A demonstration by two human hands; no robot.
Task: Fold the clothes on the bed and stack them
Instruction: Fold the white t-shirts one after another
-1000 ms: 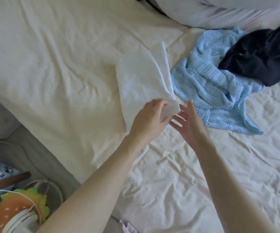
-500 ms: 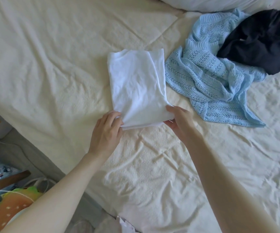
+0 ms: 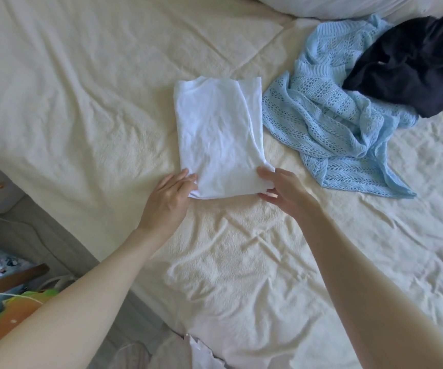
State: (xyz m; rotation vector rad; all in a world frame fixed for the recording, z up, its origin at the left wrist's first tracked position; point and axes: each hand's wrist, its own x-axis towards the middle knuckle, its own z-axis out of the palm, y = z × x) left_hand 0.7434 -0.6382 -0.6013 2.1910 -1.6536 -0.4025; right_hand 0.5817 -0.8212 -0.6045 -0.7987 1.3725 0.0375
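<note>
Bare bed (image 3: 87, 102) leftward; blue knit (image 3: 329, 123) rightward.

Your left hand's (image 3: 171, 198) fingertips slip under the white garment's (image 3: 219, 139) near left corner, so you cannot see them. Your right hand's (image 3: 284, 193) thumb lies on top at the near right corner, the fingers partly tucked beneath it. The black garment (image 3: 412, 70) runs off the right edge and covers part of the blue knit (image 3: 329, 123). The pillow (image 3: 348, 5) is cut by the top edge. At the lower left, the orange object (image 3: 15, 318) is half behind your forearm and too unclear to identify.
</note>
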